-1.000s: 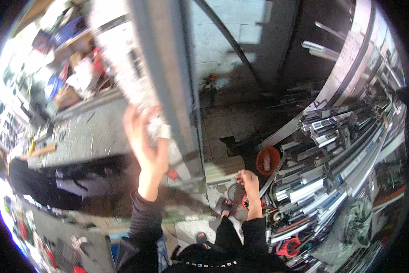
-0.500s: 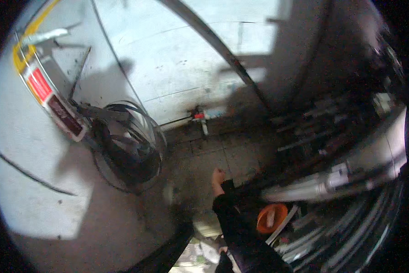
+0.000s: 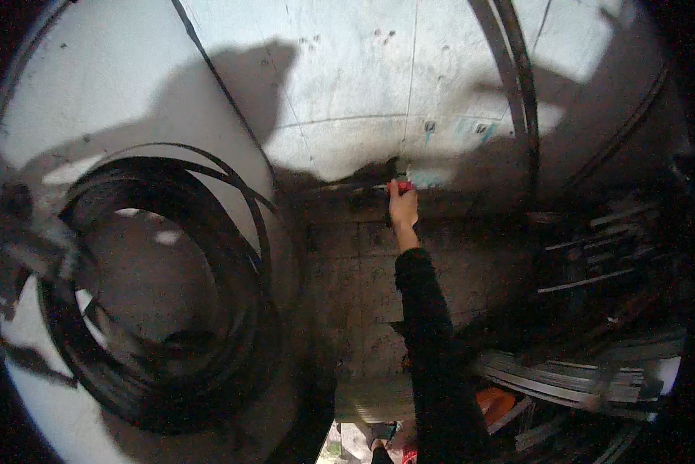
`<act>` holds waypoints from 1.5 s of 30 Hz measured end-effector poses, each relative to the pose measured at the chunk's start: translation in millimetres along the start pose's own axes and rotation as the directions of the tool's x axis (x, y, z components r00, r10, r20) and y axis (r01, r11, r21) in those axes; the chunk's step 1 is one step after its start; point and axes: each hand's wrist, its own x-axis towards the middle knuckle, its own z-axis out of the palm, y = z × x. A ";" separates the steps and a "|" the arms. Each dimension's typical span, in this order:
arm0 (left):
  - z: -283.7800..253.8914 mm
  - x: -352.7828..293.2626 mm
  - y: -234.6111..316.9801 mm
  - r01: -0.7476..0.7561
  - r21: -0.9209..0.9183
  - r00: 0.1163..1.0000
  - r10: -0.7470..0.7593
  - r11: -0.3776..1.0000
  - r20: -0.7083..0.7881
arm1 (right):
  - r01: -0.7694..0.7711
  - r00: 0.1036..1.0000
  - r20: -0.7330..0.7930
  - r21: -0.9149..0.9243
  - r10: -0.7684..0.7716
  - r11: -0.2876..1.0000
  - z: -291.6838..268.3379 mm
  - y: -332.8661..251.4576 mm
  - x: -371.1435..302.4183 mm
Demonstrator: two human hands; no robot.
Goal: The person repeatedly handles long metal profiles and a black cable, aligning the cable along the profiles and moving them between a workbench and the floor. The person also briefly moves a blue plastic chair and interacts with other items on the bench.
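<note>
My right hand (image 3: 403,210) reaches forward in a dark sleeve to the foot of a white wall (image 3: 347,93). Its fingers close around a small red fitting (image 3: 400,186) fixed low on that wall, with a thin metal piece sticking out to its left. My left hand is out of sight. Below the wall is rough, dark masonry (image 3: 363,271).
A big coil of black hoops (image 3: 170,309) hangs close at the left. Long metal profiles (image 3: 579,371) are stacked at the lower right, with an orange object (image 3: 496,402) beside my arm. A dark bent bar (image 3: 517,85) leans on the wall at the upper right.
The view has swung toward the wall and moved closer. My right arm has stretched out and its hand has reached the red fitting. My left hand, raised a second ago, has left the picture.
</note>
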 end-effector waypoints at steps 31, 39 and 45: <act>2.1 -118.3 -88.6 0.454 -0.322 0.873 -0.343 0.831 0.345 | -0.837 0.541 0.837 0.545 -0.087 0.044 -160.2 130.8 -130.3; 79.5 -132.3 -57.4 0.795 -0.567 0.602 -0.164 0.215 0.782 | -0.927 0.356 0.934 0.353 0.008 0.126 -261.7 72.4 -241.1; 152.9 -24.5 33.4 0.649 -0.687 0.602 0.333 0.326 0.726 | -0.783 0.556 0.816 0.452 0.156 0.426 -303.4 -4.0 -371.3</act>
